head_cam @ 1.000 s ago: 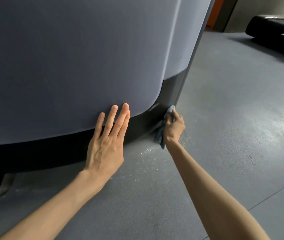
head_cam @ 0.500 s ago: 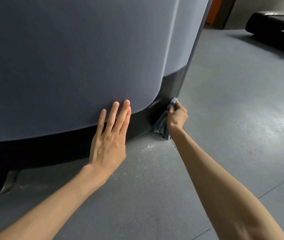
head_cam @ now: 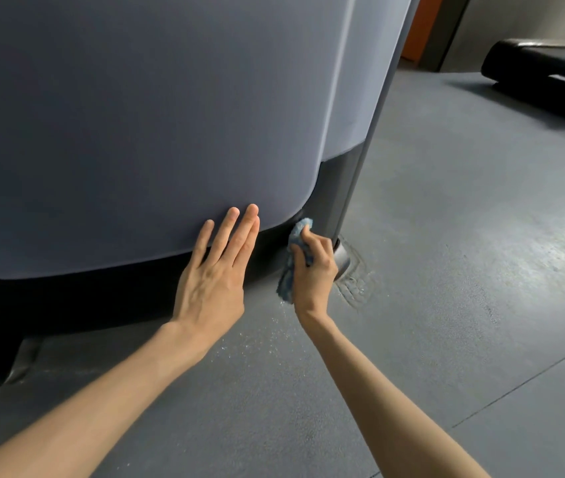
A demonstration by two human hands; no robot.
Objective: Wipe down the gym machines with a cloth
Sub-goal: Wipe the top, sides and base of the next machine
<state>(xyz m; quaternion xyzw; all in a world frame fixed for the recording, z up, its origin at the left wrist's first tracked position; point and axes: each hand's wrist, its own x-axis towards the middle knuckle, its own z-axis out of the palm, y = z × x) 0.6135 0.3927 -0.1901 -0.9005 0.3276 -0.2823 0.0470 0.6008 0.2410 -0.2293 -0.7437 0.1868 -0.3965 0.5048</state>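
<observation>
A large gym machine with a grey-blue shroud (head_cam: 143, 125) and a black base (head_cam: 67, 305) fills the left and upper view. My left hand (head_cam: 212, 274) lies flat with straight fingers on the lower edge of the shroud. My right hand (head_cam: 315, 267) grips a crumpled blue cloth (head_cam: 293, 257) and holds it against the dark lower corner of the machine, beside a round grey foot (head_cam: 343, 260) on the floor.
Grey rubber flooring (head_cam: 446, 270) spreads to the right, scuffed around the foot. A black padded piece of equipment (head_cam: 546, 81) lies at the far right. An orange door and dark frame (head_cam: 426, 25) stand behind the machine.
My right hand with the cloth has slid left along the machine's dark base, closer to my left hand, uncovering the grey foot. My left hand has stayed flat on the shroud.
</observation>
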